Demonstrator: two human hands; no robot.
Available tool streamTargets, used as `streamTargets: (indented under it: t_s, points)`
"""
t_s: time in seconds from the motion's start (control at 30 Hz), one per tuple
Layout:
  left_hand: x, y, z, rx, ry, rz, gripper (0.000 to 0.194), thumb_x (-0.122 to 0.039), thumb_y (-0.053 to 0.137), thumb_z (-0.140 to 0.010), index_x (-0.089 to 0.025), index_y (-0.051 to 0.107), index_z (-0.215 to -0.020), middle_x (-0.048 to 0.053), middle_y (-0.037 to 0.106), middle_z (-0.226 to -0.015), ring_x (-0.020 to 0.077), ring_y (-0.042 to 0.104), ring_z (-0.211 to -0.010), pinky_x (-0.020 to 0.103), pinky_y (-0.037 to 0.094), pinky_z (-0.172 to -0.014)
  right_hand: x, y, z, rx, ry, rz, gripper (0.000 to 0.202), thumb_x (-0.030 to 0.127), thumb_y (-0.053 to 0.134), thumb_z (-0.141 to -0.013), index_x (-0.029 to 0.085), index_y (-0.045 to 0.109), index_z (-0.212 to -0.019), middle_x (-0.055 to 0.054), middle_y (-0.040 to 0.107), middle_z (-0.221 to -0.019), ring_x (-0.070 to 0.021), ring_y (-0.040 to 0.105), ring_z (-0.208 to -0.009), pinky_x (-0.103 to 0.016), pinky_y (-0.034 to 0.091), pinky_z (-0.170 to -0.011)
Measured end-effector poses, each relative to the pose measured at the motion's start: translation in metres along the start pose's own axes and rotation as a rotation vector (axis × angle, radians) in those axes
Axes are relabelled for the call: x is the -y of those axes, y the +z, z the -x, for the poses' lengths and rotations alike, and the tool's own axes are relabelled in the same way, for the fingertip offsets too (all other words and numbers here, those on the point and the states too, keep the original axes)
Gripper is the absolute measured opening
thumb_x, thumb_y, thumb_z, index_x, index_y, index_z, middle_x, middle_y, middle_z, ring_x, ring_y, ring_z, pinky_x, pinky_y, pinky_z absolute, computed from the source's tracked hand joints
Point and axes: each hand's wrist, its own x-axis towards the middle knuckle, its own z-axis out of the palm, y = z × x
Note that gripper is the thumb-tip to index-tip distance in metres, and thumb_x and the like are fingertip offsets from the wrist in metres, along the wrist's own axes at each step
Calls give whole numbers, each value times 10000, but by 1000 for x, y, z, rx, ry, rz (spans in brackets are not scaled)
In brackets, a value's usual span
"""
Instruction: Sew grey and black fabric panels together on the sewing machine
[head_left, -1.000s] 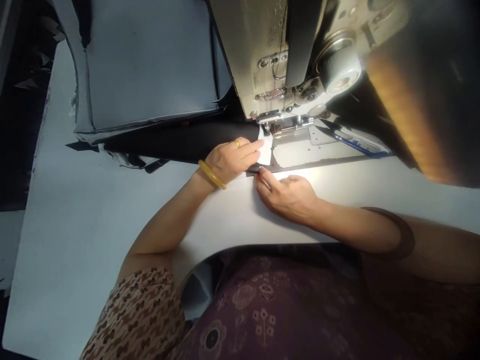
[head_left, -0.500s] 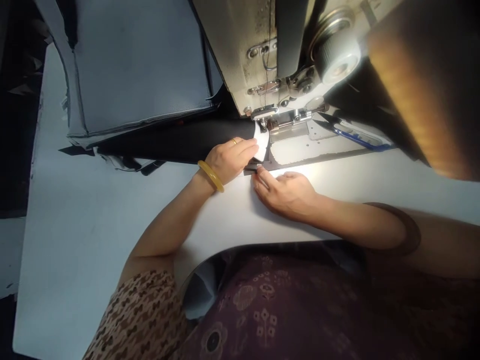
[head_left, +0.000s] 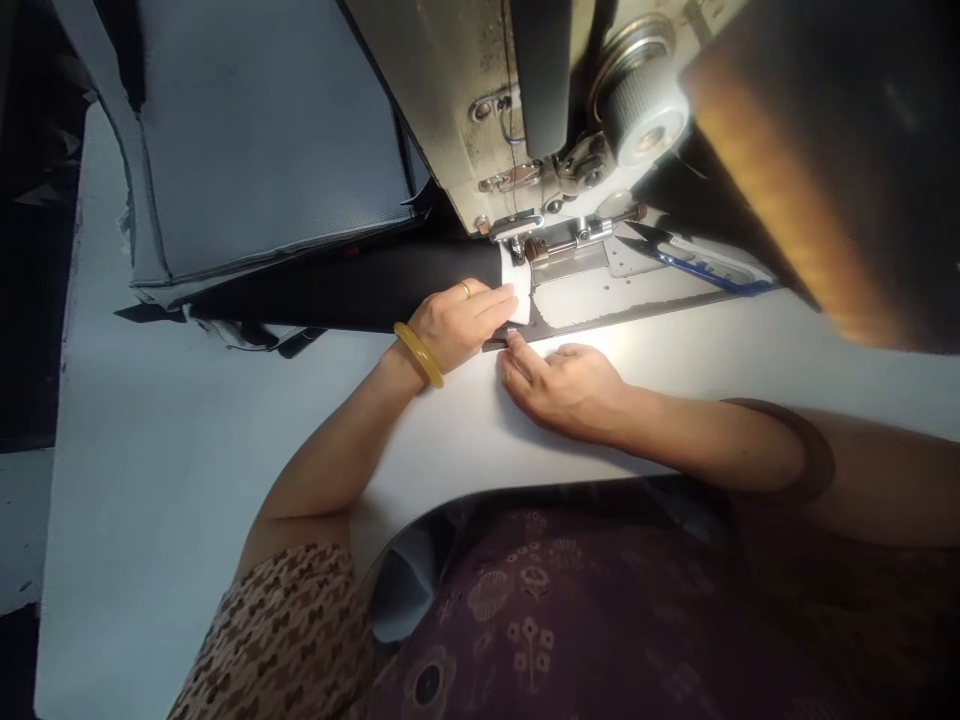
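Observation:
A narrow white strip [head_left: 516,285], apparently fabric, lies over a long piece of black material [head_left: 375,280] under the presser foot [head_left: 517,248] of a sewing machine. My left hand [head_left: 461,318] has its fingertips on the strip's left side, holding it against the black material; its thumb is hidden. Just below, my right hand [head_left: 566,390] is closed, with thumb and forefinger pinched at the near edge of the black material. The pinched bit is mostly covered by the fingers.
The machine head [head_left: 442,110] rises above my hands. Blue-handled thread snips [head_left: 705,265] lie right of the needle. A large grey panel [head_left: 262,130] with seamed edges fills the back left. The white table [head_left: 187,450] curves around my body.
The view has shifted slightly, moving the machine leftward in the picture. The white strip looks straighter and flatter. Both hands stay nearly where they were.

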Motion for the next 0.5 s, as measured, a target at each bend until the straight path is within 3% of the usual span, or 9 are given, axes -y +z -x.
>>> streamTargets:
  t_s: [0.27,0.5]
  points:
    - [1,-2,-2,-118,-68,76,261,-180,467,-901,-190,716,-978,37,716,-1041,144,657,-922,285,498,-844,0,4,1,-88,8,8,396,18,353,-845,77,678,-1064,-220,611,-1196,-116,535,-471,-273,215,-436]
    - [-5,-5,-4,-189,-275,148,188,-168,491,-847,-181,678,-868,26,730,-948,124,671,-841,246,530,-797,0,4,2,-69,-1,6,418,11,350,-840,67,658,-1117,-241,593,-1208,-129,566,-498,-272,242,-440]
